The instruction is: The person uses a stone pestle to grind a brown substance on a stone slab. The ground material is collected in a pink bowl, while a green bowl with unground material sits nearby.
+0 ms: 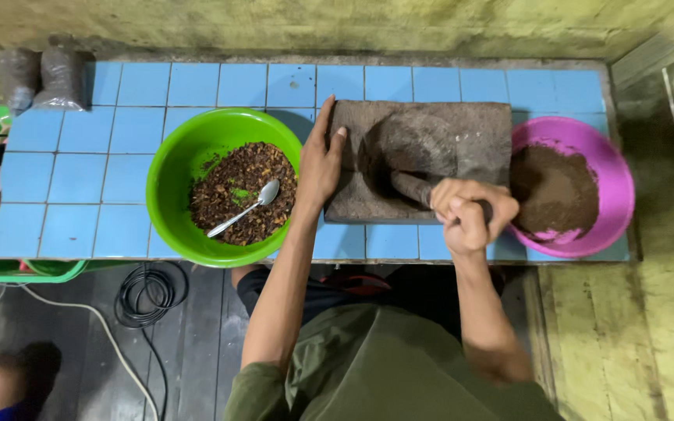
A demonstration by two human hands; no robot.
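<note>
A: Report the position and state of each hand.

B: The left hand (320,165) lies flat at centre frame, fingers pressed together and extended, palm against the left edge of the grinding stone (477,129). The thumb rests on the stone's top surface. The right hand (470,214) is at lower centre-right, fingers curled tight around the stone pestle (409,185). The pestle lies tilted, its free end pointing up and left into the hollow of the stone.

A: Locate the grinding stone.

B: It is a rectangular grey slab at upper centre, resting on the blue tiled counter (130,86). Its hollow appears blurred, so the contents cannot be determined.

A: List adjacent items.

B: A green bowl (169,168) stands just beside the left hand, at centre-left. It holds coarse brown material with a metal spoon (245,208) lying in it, bowl end to the upper right. A pink bowl (614,175) sits at the right, touching the stone's right edge, and holds fine brown powder (555,191). Two tied plastic bags (40,74) stand at the upper left corner of the counter. A coiled black cable (146,292) lies on the floor at lower left.
</note>
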